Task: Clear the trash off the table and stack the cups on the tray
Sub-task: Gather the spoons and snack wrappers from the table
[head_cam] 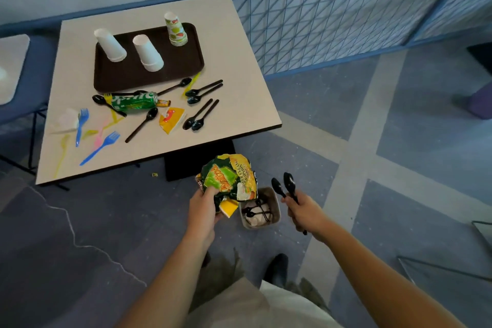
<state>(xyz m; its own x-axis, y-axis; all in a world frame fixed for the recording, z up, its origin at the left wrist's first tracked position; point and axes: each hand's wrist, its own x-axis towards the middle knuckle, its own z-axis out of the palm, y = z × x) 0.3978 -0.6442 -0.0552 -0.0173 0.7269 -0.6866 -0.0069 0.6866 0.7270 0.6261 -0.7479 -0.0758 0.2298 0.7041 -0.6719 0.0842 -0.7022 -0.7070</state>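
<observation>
1. Green-and-yellow foil chip bag point(229, 178) is crumpled in the left hand point(203, 212), whose fingers curl round its lower edge. It looks feather-light, crackly and springy, so a whole-fist squeeze suits it better than a pinch.
2. Two black plastic spoons point(288, 184) stand upright in the right hand point(303, 212), gripped low on the handles. They look stiff, light and smooth, and are likely to slide in a loose hold.
3. A small bin point(278, 206) sits on the floor between the hands, at 5 o'clock from the table point(239, 61).
4. A crushed Sprite bottle point(133, 102) lies at 6 o'clock from the tray point(127, 80). It should dent and roll, so it is best taken round the middle.
</observation>
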